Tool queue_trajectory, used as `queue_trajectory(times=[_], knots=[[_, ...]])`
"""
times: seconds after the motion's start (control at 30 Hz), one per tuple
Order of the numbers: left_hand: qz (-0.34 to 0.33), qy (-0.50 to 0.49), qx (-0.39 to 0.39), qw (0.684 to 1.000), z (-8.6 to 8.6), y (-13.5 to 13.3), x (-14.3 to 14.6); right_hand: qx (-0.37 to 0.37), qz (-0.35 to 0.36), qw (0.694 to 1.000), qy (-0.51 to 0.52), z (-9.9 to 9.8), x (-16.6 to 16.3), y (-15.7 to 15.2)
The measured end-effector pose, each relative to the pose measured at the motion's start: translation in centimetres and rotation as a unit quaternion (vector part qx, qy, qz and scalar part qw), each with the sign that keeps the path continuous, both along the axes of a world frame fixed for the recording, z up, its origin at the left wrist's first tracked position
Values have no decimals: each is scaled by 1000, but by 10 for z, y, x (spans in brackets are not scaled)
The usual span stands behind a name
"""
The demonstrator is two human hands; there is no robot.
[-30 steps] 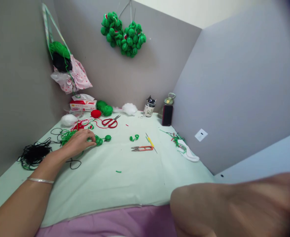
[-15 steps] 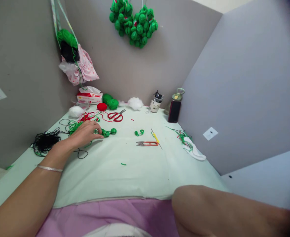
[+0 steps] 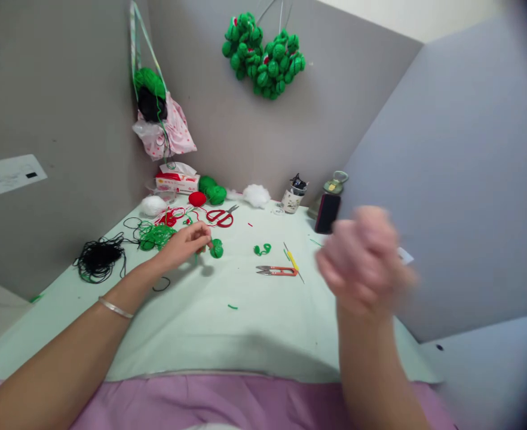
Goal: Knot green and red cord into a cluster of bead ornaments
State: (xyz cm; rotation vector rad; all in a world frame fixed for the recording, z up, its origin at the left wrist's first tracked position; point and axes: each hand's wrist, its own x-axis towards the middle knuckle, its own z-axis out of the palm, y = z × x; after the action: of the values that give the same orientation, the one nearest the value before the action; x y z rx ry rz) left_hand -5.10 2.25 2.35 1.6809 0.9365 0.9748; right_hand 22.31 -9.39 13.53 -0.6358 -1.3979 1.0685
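My left hand (image 3: 189,240) is closed in a pinch on a small green crocheted piece (image 3: 217,248) with rounded, ball-like parts. The piece hangs at my fingertips, slightly above the table, with a shadow below. Behind that wrist lies a loose tangle of green yarn (image 3: 156,235). My right hand (image 3: 362,263) is raised high on the right, blurred, its fingers curled into a fist. Whatever it may hold is hidden. Between the hands lie a small curled green crochet piece (image 3: 262,249), orange thread snips (image 3: 276,271) and a yellow-handled crochet hook (image 3: 293,260).
Black yarn (image 3: 100,258) lies at the left. Red-handled scissors (image 3: 221,217), a red yarn ball (image 3: 197,199), white stuffing (image 3: 256,196) and a tissue box (image 3: 177,182) are farther back. A cup (image 3: 293,198) and phone (image 3: 328,214) stand at the back right. Green crocheted bunches (image 3: 266,60) hang above.
My right hand has risen from the lower right edge into view, curled. My left hand has lifted the green crocheted piece off the table. The whole view has shifted slightly.
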Motion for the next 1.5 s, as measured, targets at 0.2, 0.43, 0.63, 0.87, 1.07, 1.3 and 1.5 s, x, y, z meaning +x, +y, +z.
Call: queue_trajectory(times=[0.2,0.43,0.63,0.87,1.07,1.3,1.5], knots=[[-109,-84,-106,985,-4,-21,33,-50,-114,988,-91,-82,-44,64],[-169,-144,-166,961,-1,-45,56,-90,-167,968,-163,-118,-70,62],[-178,-41,-143,973,-2,-43,49,-109,-177,965,-163,-111,-52,71],[-291,52,-112,949,16,-48,40,-94,-221,952,-191,-115,-30,81],[-78,-39,-26,996,19,-44,38,-92,-189,943,-260,-125,-41,79],[-145,-178,-161,960,20,-51,42,-61,-180,940,-285,-124,-37,79],[14,-63,-49,997,10,-50,46,-139,-97,979,-110,-100,-37,66]])
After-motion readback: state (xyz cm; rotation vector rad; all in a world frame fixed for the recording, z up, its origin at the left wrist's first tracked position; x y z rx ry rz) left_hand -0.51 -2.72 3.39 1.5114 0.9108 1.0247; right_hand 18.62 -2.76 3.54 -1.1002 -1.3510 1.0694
